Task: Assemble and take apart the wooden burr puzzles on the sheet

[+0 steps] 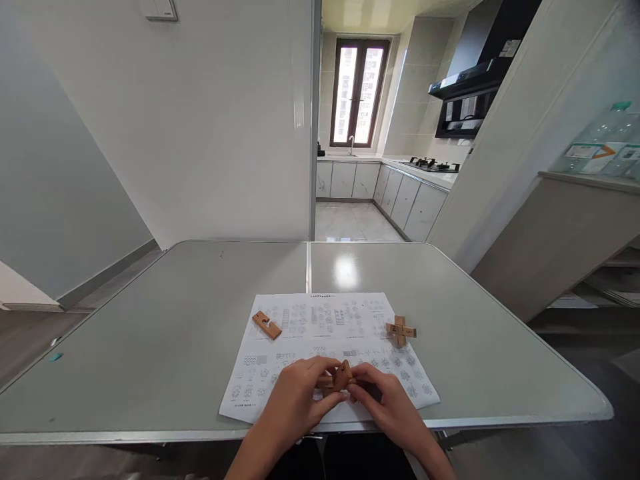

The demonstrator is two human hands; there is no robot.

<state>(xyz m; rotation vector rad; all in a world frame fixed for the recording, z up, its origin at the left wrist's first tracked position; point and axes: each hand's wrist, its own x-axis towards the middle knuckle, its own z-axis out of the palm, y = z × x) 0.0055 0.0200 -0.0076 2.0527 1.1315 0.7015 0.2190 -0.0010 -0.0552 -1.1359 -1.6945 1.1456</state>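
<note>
Woodblocks [343, 377] sit between left grip [300, 390] and right grip [391, 402].

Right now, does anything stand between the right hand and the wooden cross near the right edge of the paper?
Nothing visible stands between the right hand and the wooden cross; only printed paper lies below. However, that hand is occupied: together with the left hand, it holds wooden pieces.
</note>
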